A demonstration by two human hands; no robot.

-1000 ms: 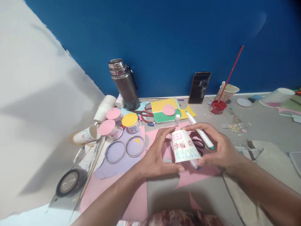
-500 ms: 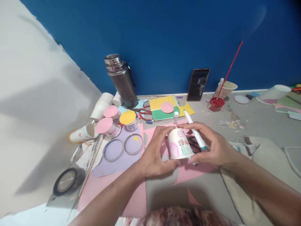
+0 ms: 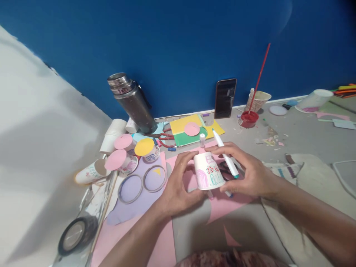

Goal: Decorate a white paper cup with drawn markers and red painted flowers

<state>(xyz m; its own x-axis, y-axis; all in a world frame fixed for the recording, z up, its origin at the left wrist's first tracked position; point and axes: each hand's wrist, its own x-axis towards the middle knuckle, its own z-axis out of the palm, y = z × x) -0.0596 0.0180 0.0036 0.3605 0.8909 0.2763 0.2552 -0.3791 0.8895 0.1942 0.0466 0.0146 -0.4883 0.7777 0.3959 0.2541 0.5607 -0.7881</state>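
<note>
I hold the upturned white paper cup with drawn-on pink door (image 3: 208,171) above the pink paper sheet (image 3: 222,203), my left hand (image 3: 178,185) and right hand (image 3: 247,174) pinching its sides, a white marker pen (image 3: 226,155) tucked in the right. Light and crushable, I judge; it wants gentle fingertips at base and rim.

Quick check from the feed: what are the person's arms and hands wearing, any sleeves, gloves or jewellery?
Both forearms are bare as far as the picture shows, with no sleeves in view. The left hand and the right hand have no gloves; I see no rings, watch or bracelets on them.
</note>
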